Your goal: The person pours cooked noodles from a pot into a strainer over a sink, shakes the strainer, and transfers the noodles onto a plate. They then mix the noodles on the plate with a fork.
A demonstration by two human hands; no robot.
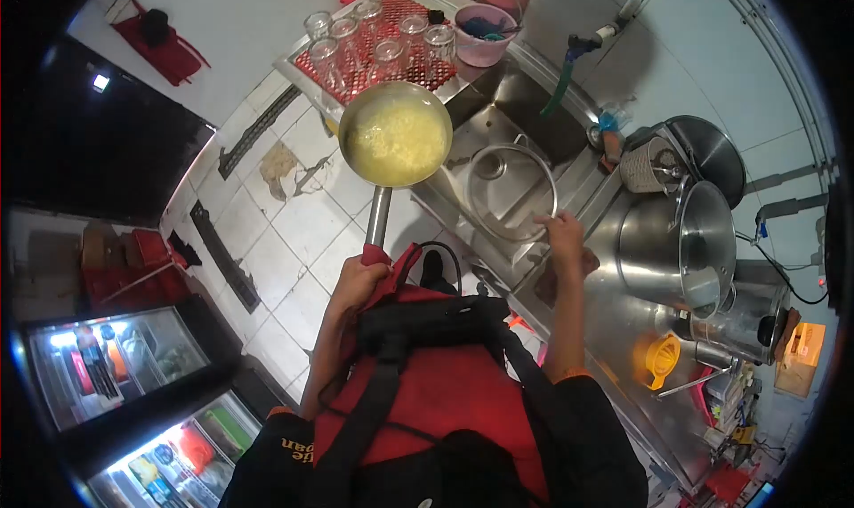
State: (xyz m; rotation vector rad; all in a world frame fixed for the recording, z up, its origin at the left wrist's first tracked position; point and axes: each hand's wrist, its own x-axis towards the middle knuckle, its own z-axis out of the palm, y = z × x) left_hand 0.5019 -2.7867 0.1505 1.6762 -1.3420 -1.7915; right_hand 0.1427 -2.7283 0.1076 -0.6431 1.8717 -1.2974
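Observation:
My left hand (356,284) is closed around the handle of a metal saucepan (378,219), with a fold of red cloth (378,255) between palm and handle. Pale yellow food (400,141), possibly noodles in liquid, fills much of the pan, which is held out over the floor beside the counter. My right hand (565,241) pinches the edge of a round glass lid (553,181) with a metal rim. Beneath that lid is the steel sink (480,134), its drain partly visible through the glass.
Upturned glasses (389,59) stand on a red mat left of the sink, beside a pink tub (485,36). A green hose (559,85) hangs over the basin. Large steel pots (654,250) and a yellow juicer (661,359) occupy the right counter. Lit fridges (120,366) stand lower left.

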